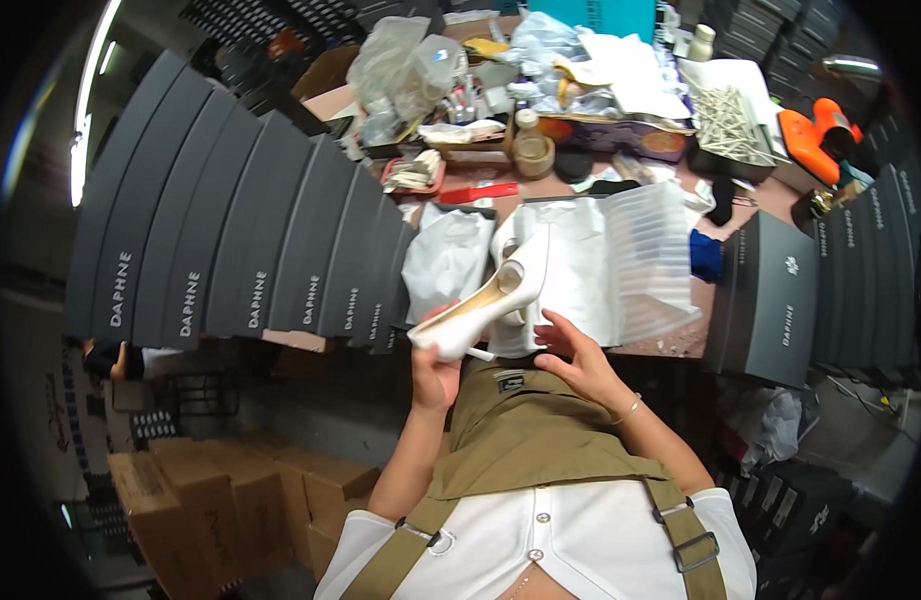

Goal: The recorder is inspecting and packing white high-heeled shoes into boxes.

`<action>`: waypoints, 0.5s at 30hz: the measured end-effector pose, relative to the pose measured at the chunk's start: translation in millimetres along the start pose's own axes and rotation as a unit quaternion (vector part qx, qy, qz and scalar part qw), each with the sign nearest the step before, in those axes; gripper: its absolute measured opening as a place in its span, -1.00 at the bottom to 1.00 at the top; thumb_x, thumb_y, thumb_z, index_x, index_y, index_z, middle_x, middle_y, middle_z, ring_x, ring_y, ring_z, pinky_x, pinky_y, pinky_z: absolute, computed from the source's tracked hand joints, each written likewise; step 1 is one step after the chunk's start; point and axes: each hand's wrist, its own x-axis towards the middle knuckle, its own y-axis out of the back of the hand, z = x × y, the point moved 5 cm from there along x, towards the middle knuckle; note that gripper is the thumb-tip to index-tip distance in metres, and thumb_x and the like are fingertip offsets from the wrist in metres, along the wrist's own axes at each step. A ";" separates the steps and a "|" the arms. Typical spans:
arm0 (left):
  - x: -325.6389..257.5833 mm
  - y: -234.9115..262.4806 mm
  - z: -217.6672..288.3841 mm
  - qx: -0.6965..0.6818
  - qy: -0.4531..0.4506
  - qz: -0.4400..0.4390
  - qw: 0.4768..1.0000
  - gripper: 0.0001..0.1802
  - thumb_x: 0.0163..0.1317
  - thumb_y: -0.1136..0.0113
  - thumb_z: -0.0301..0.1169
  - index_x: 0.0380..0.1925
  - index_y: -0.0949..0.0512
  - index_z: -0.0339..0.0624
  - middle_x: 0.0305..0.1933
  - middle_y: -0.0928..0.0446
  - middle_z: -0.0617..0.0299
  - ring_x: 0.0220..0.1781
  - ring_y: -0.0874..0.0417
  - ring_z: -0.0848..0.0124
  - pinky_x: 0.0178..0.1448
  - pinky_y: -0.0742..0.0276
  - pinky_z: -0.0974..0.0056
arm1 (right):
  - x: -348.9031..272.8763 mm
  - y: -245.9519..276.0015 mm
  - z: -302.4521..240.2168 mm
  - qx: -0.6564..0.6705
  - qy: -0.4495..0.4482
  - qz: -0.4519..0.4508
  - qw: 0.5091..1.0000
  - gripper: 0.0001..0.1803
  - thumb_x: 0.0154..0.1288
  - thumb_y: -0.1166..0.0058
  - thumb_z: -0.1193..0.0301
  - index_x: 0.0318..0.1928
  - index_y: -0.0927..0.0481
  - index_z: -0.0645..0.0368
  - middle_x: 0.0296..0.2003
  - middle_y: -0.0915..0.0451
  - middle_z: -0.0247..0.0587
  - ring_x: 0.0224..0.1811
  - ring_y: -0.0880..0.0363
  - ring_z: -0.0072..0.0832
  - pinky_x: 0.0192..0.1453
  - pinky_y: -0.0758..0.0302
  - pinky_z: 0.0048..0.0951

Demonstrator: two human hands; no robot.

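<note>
Two hands: both work on one white high-heeled leather shoe [491,300], held over the table's near edge, just below picture centre.
Left hand [436,375]: clamped around the shoe's toe end from below, at 7 o'clock of the shoe.
Right hand [579,362]: fingers spread apart, fingertips touching near the thin heel, at 4 o'clock of the shoe.
Behind the shoe: white folded paper and a clear ribbed plastic stack [649,255] at 2 o'clock.
Left side: fanned row of dark grey shoe boxes [251,230] at 9 o'clock, crowding the brown wooden table [681,340].
Right side: more dark boxes [771,295] at 3 o'clock.
Far side: brown tape roll [534,153] and orange power tool [816,135] among clutter.
</note>
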 end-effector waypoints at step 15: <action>-25.1 -59.7 -88.7 -0.114 0.305 0.037 0.945 -0.45 0.36 -0.01 -0.04 0.15 -0.36 -0.26 0.11 -0.48 0.07 0.15 -0.49 0.26 0.28 -0.37 0.14 | -25.5 10.9 -26.8 -0.271 -0.095 0.001 0.958 -0.56 0.25 -0.10 0.35 0.08 -0.44 0.32 -0.35 -0.62 -0.04 -0.41 -0.63 -0.34 -0.32 -0.52 -0.43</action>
